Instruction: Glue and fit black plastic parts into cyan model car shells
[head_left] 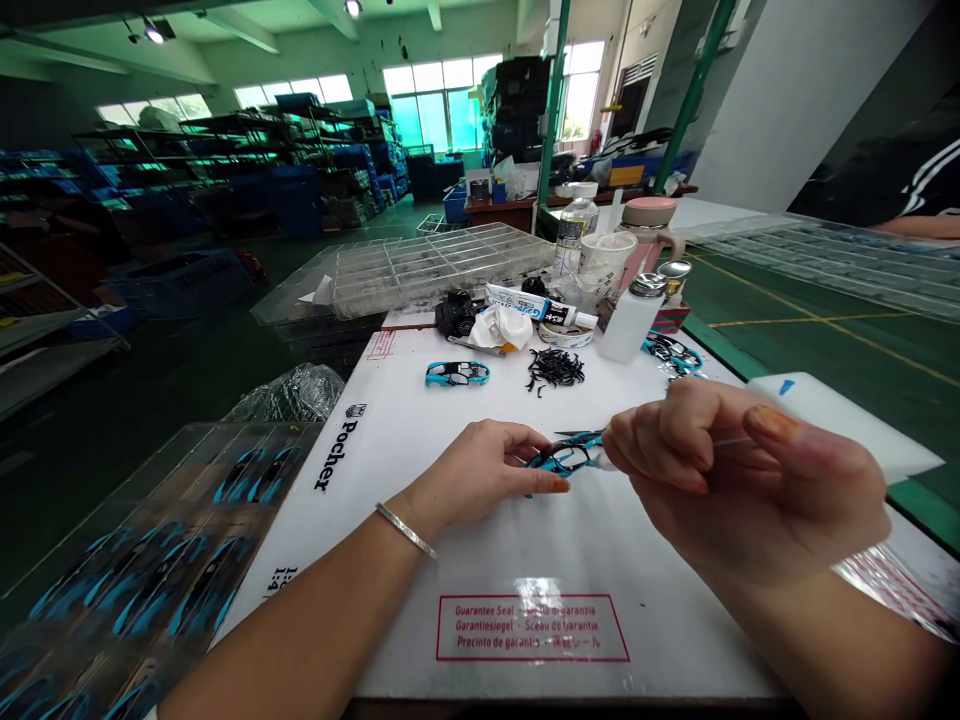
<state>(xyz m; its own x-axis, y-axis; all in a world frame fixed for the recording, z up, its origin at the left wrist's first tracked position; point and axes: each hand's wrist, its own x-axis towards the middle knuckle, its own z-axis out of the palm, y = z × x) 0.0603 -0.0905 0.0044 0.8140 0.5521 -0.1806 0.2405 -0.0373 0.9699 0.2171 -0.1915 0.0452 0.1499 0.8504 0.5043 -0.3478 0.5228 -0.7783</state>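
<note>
My left hand (487,468) pinches a small blue and black toy car body (564,455) just above a white box lid (480,560) marked "Pocher". My right hand (720,460) is closed in a pinch at the car body's right end, holding something thin that I cannot make out. A second blue car body (457,373) lies on the lid further back. A pile of small black parts (555,368) lies beside it to the right.
A white squeeze bottle (631,318), glue tubes (525,302), a cup (604,262) and a pink-lidded jug (651,225) stand at the back. Clear trays of blue car bodies (150,570) sit at the left. A white foam block (840,420) lies right. Another person's sleeve (900,180) shows top right.
</note>
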